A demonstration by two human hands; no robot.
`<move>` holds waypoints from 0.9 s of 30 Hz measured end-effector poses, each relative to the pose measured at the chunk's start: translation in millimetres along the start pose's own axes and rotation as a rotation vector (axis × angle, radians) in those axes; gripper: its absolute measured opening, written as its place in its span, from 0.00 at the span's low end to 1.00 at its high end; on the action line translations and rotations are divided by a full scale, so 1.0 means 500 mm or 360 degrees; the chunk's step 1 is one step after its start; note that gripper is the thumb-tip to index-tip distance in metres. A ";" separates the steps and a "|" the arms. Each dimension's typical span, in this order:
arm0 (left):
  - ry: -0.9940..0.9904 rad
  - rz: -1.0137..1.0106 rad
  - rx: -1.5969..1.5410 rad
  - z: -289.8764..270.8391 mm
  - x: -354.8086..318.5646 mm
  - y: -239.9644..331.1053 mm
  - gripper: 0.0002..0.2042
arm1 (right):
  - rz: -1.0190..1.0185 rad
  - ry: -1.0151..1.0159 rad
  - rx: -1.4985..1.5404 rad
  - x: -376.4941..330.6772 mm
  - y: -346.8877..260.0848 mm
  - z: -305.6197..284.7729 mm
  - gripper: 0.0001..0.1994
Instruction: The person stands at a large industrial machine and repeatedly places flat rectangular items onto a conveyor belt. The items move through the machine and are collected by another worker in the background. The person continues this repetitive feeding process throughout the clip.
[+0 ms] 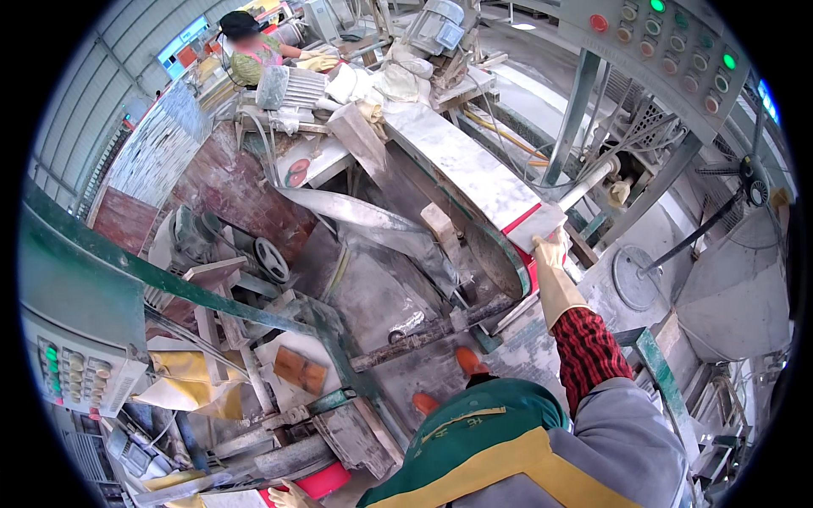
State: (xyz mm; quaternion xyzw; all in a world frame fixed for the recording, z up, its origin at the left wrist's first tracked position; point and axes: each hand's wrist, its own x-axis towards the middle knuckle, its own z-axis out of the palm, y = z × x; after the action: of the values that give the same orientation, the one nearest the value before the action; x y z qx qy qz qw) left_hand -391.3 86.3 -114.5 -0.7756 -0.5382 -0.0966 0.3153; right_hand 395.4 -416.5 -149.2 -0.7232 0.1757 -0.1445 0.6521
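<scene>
The right hand (549,251), gloved, presses flat on the near end of a long white stone slab (474,173) running far-left on the machine bed. The slab looks heavy, rigid, dusty-slick, chip-prone: grip its edges. The left hand (288,495), near-left, shows too little to judge.

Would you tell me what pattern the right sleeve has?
Red and black check, on the right sleeve; head view.
</scene>
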 end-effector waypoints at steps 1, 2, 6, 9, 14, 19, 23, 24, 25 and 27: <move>-0.0045 -0.0086 -0.0155 -0.019 0.015 0.022 0.31 | 0.0051 0.0027 -0.0033 0.010 0.010 -0.006 0.38; -0.0100 -0.0182 -0.0206 -0.056 -0.011 0.014 0.29 | 0.0178 -0.0041 -0.0129 -0.048 -0.069 0.028 0.38; -0.0078 -0.0101 -0.0372 -0.116 0.013 0.052 0.21 | 0.0374 -0.0152 -0.0056 -0.065 -0.116 0.025 0.41; 0.0099 0.0253 0.0179 -0.092 -0.005 0.036 0.19 | 0.0300 -0.0205 -0.0003 -0.065 -0.102 0.027 0.40; 0.0011 -0.0450 -0.0301 -0.041 -0.018 0.042 0.20 | 0.0490 -0.0647 -0.0514 -0.118 -0.237 0.011 0.40; 0.0254 -0.0058 -0.0225 -0.112 -0.005 0.085 0.21 | 0.0381 -0.0977 -0.0864 -0.043 -0.100 0.013 0.29; -0.0465 -0.0717 -0.0296 -0.206 0.047 0.120 0.30 | 0.0530 -0.0648 -0.0290 -0.096 -0.184 0.027 0.45; -0.0555 -0.0829 -0.0285 -0.225 0.067 0.129 0.32 | 0.0392 -0.0601 -0.0306 -0.094 -0.169 0.016 0.42; -0.0652 -0.0945 -0.0273 -0.238 0.079 0.135 0.35 | 0.0252 -0.0558 -0.0327 -0.092 -0.144 0.006 0.40; -0.0756 -0.1032 -0.0259 -0.242 0.091 0.131 0.37 | -0.0034 -0.0474 -0.0368 -0.095 -0.092 -0.015 0.36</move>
State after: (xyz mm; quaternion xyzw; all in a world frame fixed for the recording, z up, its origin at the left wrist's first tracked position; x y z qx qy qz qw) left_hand -291.2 35.0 -22.8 -0.5889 -0.8032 -0.0516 0.0730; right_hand 352.5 -398.0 -101.8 -0.8085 0.0850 -0.0217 0.5819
